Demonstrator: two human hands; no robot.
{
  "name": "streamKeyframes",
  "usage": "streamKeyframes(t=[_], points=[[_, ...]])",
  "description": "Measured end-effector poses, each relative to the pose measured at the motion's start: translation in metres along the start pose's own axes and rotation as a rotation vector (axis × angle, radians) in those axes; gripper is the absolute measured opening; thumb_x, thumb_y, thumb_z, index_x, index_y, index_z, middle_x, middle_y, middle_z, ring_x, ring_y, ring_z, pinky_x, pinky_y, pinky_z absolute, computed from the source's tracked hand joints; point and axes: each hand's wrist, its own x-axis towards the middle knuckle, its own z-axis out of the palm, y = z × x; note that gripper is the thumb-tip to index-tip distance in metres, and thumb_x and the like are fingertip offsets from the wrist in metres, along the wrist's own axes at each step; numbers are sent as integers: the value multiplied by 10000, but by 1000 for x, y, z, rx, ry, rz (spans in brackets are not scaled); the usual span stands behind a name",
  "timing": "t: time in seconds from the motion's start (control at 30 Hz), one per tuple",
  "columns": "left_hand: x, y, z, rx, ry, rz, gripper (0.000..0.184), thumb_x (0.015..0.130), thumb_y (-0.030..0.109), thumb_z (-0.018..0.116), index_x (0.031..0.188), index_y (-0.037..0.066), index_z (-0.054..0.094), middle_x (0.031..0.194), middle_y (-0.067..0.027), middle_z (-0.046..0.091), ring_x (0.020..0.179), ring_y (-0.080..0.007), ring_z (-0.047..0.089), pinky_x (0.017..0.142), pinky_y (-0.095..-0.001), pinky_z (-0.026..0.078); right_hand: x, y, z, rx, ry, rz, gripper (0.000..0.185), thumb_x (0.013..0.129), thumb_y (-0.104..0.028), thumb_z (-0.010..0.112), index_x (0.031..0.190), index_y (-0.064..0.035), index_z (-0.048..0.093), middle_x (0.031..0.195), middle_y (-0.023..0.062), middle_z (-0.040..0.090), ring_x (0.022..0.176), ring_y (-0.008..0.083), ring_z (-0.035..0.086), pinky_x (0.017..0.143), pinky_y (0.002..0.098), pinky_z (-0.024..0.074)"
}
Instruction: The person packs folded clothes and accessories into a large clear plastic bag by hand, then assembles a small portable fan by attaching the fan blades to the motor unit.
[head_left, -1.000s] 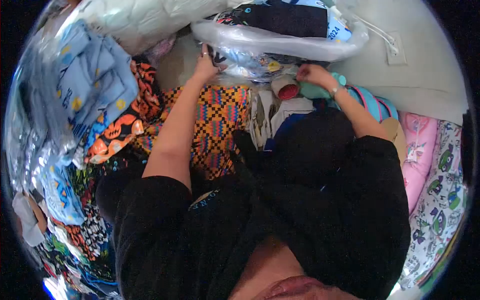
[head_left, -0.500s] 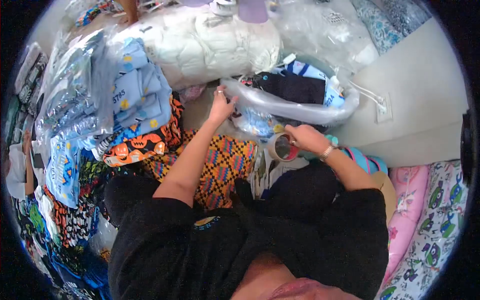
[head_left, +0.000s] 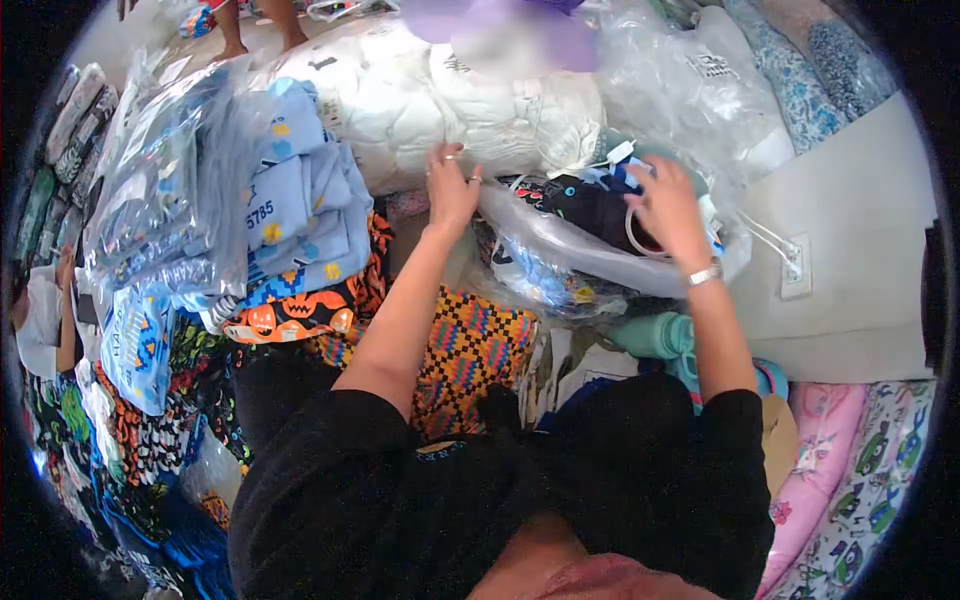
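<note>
My left hand (head_left: 455, 192) is open, its fingers apart, at the left end of a clear plastic bag (head_left: 570, 245) and against a large white wrapped bundle (head_left: 400, 95). Folded clothes, among them a black garment (head_left: 597, 212), show inside the bag's long opening. My right hand (head_left: 677, 218) is over the bag's right part, with a roll of tape (head_left: 634, 232) against its palm and thumb. Part of the roll is hidden by the hand. Blue and white fabric lies under my right fingertips.
Folded light-blue clothes (head_left: 305, 200) and plastic-wrapped packets (head_left: 175, 200) are stacked at left. A turquoise bottle (head_left: 655, 336) lies near my right forearm. A wall outlet (head_left: 796, 266) with plugged-in cords is at right. Another person's legs (head_left: 285, 22) show at the top.
My right hand has moved up and right with the roll of tape, from in front of the bag to over its opening. My left hand has shifted slightly, and the view has tilted.
</note>
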Motion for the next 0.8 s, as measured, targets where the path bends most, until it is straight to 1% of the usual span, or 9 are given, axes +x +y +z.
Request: streamKeyframes(t=[0.17, 0.2, 0.23, 0.3, 0.33, 0.4, 0.57, 0.67, 0.8], points=[[17, 17, -27, 518, 59, 76, 724, 650, 214, 694, 1255, 62, 327, 1338, -270, 122, 1229, -453, 92, 984, -511, 167, 38, -53, 88, 570, -198, 45, 617, 678, -196, 654, 1181, 30, 378, 1157, 252, 425, 1077, 364, 422, 913, 366, 356], [19, 17, -32, 542, 119, -29, 828, 623, 246, 718, 1293, 89, 257, 1347, -273, 76, 1230, -468, 56, 989, -519, 144, 45, -62, 127, 673, -116, 153, 613, 676, -207, 658, 1167, 32, 380, 1093, 247, 476, 1003, 358, 480, 866, 354, 396], [20, 15, -35, 565, 178, -136, 934, 596, 278, 741, 1330, 117, 186, 1357, -275, 29, 1231, -482, 20, 994, -527, 121, 55, -78, 150, 976, -254, 536, 512, 694, -183, 652, 1098, 35, 427, 935, 193, 560, 873, 300, 547, 797, 327, 436], [23, -6, -31, 522, 215, -273, 1088, 525, 350, 774, 1348, 144, 93, 1351, -292, -26, 1220, -507, 0, 991, -540, 113, 62, -102, 205, 1494, -1, 743, 389, 713, -177, 661, 977, 42, 479, 763, 107, 575, 701, 213, 566, 648, 294, 481], [19, -14, -32, 494, 201, -268, 1114, 507, 363, 780, 1349, 142, 85, 1344, -305, -43, 1223, -502, -4, 985, -553, 111, 67, -104, 217, 1501, -14, 725, 389, 713, -177, 661, 977, 42, 479, 763, 107, 575, 701, 213, 566, 648, 294, 481], [16, -27, -32, 530, 150, -234, 1205, 456, 414, 792, 1350, 132, 35, 1322, -335, -92, 1223, -502, -23, 969, -582, 103, 77, -110, 235, 2028, -176, 1017, 381, 718, -217, 681, 933, 16, 471, 828, 97, 543, 725, 177, 547, 623, 317, 489], [24, -46, -14, 605, 161, -186, 1296, 433, 518, 762, 1335, 91, -63, 1288, -368, -148, 1197, -541, -50, 953, -606, 77, 104, -119, 225, 1828, -95, 1089, 376, 693, -274, 708, 845, 1, 502, 738, 53, 508, 636, 139, 516, 533, 248, 460], [31, -64, 3, 576, 278, -162, 1354, 412, 560, 749, 1314, 82, -141, 1252, -393, -198, 1156, -582, -117, 893, -670, 14, 106, -118, 247, 1429, 145, 987, 398, 614, -256, 767, 729, 24, 509, 646, 34, 509, 501, 110, 459, 419, 259, 340], [42, -63, 11, 535, 396, -13, 1362, 400, 554, 754, 1308, 83, -144, 1240, -400, -214, 1141, -589, -155, 890, -664, -24, 118, -105, 249, 1517, 233, 887, 455, 582, -251, 782, 814, 46, 526, 731, 47, 553, 588, 123, 486, 486, 255, 376]])
